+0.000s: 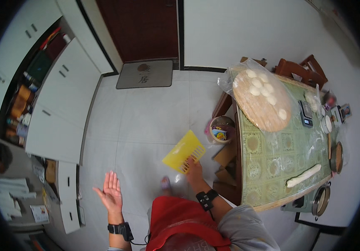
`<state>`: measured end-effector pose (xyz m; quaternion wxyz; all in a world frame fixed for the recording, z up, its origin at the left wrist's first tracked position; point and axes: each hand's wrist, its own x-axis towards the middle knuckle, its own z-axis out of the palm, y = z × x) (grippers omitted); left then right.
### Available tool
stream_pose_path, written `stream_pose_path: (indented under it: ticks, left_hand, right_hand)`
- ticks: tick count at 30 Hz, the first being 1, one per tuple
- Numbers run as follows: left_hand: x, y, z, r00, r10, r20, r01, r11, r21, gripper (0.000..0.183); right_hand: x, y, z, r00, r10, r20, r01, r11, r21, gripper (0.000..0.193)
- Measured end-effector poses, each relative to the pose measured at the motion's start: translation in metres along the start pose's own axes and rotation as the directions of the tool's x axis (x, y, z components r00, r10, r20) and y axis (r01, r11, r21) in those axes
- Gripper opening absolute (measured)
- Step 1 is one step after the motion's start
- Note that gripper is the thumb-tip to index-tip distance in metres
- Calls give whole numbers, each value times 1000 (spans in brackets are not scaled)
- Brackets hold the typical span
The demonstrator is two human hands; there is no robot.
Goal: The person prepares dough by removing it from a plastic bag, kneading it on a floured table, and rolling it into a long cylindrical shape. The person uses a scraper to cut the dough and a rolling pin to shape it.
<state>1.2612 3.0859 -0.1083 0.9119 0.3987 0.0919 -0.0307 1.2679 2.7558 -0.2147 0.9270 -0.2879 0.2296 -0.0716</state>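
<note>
My right hand grips a yellow plastic dough scraper by its slotted edge, held out over the floor. Palm up and fingers stretched, my left hand is bare of anything, off to the left. On the table at the right, a round wooden board carries several white dough balls beneath clear plastic film. A long roll of dough lies on the green patterned tablecloth near the table's near right part.
A digital scale, a white bowl and a round pan stand along the table's right side. Below its left edge are a bin and cardboard. White cabinets line the left; a doormat lies by the door.
</note>
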Motion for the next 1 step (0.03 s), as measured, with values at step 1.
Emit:
stream_pose_path:
  ticks: [1]
  left_hand:
    - [16, 3, -7, 1000, -20, 11, 20, 1000, 6, 94]
  right_hand:
    - [12, -2, -6, 1000, -9, -23, 11, 998, 64, 28]
